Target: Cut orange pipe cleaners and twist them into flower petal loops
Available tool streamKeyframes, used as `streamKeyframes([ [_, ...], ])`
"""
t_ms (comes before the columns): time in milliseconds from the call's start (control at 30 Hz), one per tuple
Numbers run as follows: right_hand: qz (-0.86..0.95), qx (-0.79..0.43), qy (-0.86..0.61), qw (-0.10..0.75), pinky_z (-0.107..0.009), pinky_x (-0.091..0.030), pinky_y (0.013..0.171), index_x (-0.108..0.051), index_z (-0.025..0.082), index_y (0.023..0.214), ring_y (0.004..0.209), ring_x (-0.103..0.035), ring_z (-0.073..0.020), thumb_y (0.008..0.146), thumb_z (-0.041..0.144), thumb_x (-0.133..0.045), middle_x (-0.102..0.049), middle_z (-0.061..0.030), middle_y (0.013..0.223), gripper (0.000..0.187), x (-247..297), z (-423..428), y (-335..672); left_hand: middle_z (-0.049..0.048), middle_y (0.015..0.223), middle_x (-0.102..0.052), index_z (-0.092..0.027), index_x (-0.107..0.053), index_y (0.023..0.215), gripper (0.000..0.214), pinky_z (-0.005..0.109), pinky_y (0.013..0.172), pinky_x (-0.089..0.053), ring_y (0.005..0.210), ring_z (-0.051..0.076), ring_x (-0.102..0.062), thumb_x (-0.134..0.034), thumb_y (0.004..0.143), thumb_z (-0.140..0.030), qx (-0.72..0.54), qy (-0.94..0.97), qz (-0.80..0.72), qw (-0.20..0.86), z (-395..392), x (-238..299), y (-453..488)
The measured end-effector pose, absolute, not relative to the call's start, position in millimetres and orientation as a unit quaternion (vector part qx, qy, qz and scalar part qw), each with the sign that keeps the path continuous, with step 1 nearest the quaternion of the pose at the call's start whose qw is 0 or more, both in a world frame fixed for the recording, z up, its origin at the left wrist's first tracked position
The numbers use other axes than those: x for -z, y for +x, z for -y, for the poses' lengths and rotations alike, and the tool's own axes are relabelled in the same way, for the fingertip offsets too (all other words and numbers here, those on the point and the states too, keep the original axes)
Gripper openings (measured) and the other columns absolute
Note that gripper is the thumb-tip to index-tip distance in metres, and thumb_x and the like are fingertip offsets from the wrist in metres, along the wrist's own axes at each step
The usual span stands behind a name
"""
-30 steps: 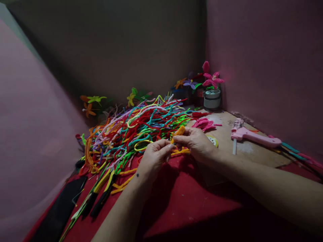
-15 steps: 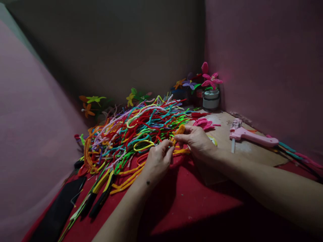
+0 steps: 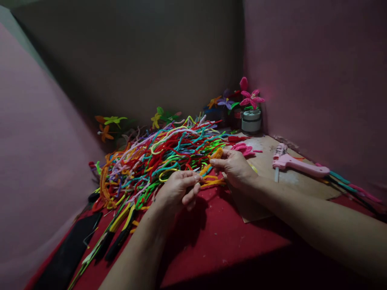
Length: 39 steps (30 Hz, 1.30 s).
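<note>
Fuzzy orange pipe cleaner (image 3: 215, 154) is held just above the red desk (image 3: 226, 233), near the tangled pile of pipe cleaners (image 3: 163, 151). Its looped end is pinched by the closed fingers of the right hand (image 3: 236, 169); the left hand (image 3: 178, 189) is curled shut, seemingly on the other end, so the soft wire is braced at both ends.

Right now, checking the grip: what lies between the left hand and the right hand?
In the head view, an orange fuzzy pipe cleaner spans the gap, running from the right hand to the left hand.
</note>
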State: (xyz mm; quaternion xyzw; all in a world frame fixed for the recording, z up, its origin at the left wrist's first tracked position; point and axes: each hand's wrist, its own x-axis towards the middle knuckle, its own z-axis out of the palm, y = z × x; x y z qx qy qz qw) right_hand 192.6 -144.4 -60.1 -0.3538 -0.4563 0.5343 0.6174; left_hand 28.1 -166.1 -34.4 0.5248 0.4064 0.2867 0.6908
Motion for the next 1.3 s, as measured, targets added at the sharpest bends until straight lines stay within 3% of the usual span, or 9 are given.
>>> streamKeyframes([
  [133, 0.462, -0.531, -0.358, 0.614, -0.022, -0.032, 0.039, -0.05, 0.015, 0.06, 0.04, -0.043, -0.0066, 0.059, 0.015, -0.062, -0.049, 0.0034, 0.053, 0.011, 61.4, 143.1, 191.6, -0.0046, 0.038, -0.048, -0.015, -0.045, 0.061, 0.017, 0.016, 0.026, -0.021, 0.021, 0.004, -0.028, -0.049, 0.074, -0.026, -0.307, 0.556, -0.487, 0.599, 166.9, 34.7, 33.6],
  [200, 0.464, -0.528, -0.358, 0.614, -0.022, -0.032, 0.04, -0.05, 0.015, 0.06, 0.041, -0.043, -0.0066, 0.059, 0.014, -0.061, -0.05, 0.0032, 0.053, 0.011, 61.8, 142.4, 191.2, -0.0034, 0.044, -0.052, -0.016, -0.046, 0.064, 0.018, 0.017, 0.03, -0.025, 0.026, 0.006, -0.037, -0.046, 0.076, -0.029, -0.317, 0.599, -0.516, 0.524, 166.1, 34.6, 34.1],
  [300, 0.467, -0.524, -0.363, 0.613, -0.022, -0.032, 0.041, -0.051, 0.015, 0.06, 0.042, -0.043, -0.0065, 0.06, 0.015, -0.061, -0.05, 0.0033, 0.053, 0.01, 61.8, 143.2, 189.9, -0.0002, 0.061, -0.059, -0.016, -0.053, 0.074, 0.02, 0.02, 0.05, -0.041, 0.051, 0.01, -0.055, -0.045, 0.079, -0.033, -0.392, 0.68, -0.533, 0.315, 165.7, 35.5, 34.6],
  [400, 0.475, -0.523, -0.364, 0.607, -0.021, -0.033, 0.042, -0.051, 0.015, 0.061, 0.043, -0.043, -0.0063, 0.06, 0.016, -0.061, -0.049, 0.0041, 0.051, 0.01, 60.5, 147.5, 187.8, 0.0017, 0.077, -0.062, -0.018, -0.057, 0.089, 0.023, 0.023, 0.064, -0.042, 0.069, 0.013, -0.057, -0.052, 0.076, -0.036, -0.399, 0.753, -0.498, 0.162, 169.5, 40.9, 38.8],
  [500, 0.47, -0.544, -0.369, 0.589, -0.022, -0.034, 0.044, -0.051, 0.014, 0.061, 0.043, -0.043, -0.0065, 0.059, 0.017, -0.062, -0.049, 0.0045, 0.05, 0.011, 58.9, 153.0, 185.8, 0.0022, 0.074, -0.063, -0.019, -0.058, 0.093, 0.023, 0.023, 0.06, -0.038, 0.063, 0.014, -0.055, -0.054, 0.076, -0.033, -0.331, 0.804, -0.488, 0.077, 175.2, 49.7, 44.2],
  [600, 0.465, -0.569, -0.369, 0.569, -0.022, -0.035, 0.044, -0.052, 0.014, 0.062, 0.043, -0.043, -0.0064, 0.058, 0.016, -0.062, -0.05, 0.0043, 0.051, 0.011, 58.1, 156.4, 184.9, 0.0034, 0.07, -0.062, -0.021, -0.06, 0.09, 0.02, 0.023, 0.056, -0.033, 0.057, 0.013, -0.053, -0.044, 0.081, -0.028, -0.28, 0.826, -0.489, 0.013, 178.1, 55.1, 45.6],
  [833, 0.455, -0.588, -0.368, 0.559, -0.022, -0.035, 0.045, -0.054, 0.014, 0.063, 0.043, -0.043, -0.0064, 0.056, 0.015, -0.064, -0.051, 0.0039, 0.051, 0.012, 60.3, 154.8, 186.2, 0.0027, 0.061, -0.058, -0.022, -0.061, 0.074, 0.012, 0.021, 0.055, -0.032, 0.059, 0.015, -0.052, -0.051, 0.076, -0.028, -0.309, 0.812, -0.478, 0.129, 176.5, 49.8, 42.1],
  [1067, 0.461, -0.56, -0.36, 0.586, -0.021, -0.031, 0.042, -0.054, 0.013, 0.061, 0.042, -0.043, -0.0064, 0.058, 0.017, -0.064, -0.05, 0.0037, 0.051, 0.01, 62.6, 148.0, 190.8, -0.0006, 0.059, -0.05, -0.019, -0.055, 0.07, 0.016, 0.021, 0.054, -0.029, 0.052, 0.01, -0.043, -0.043, 0.08, -0.023, -0.226, 0.855, -0.451, 0.123, 176.7, 41.0, 37.2],
  [1300, 0.455, -0.556, -0.321, 0.617, -0.021, -0.035, 0.044, -0.058, 0.014, 0.073, 0.046, -0.046, -0.0061, 0.06, 0.018, -0.066, -0.055, 0.002, 0.063, 0.016, 63.4, 144.6, 190.4, -0.0049, 0.049, -0.04, -0.017, -0.045, 0.053, 0.024, 0.019, 0.046, -0.026, 0.046, 0.008, -0.034, -0.051, 0.073, -0.029, -0.171, 0.827, -0.456, 0.28, 177.5, 20.4, 30.9],
])
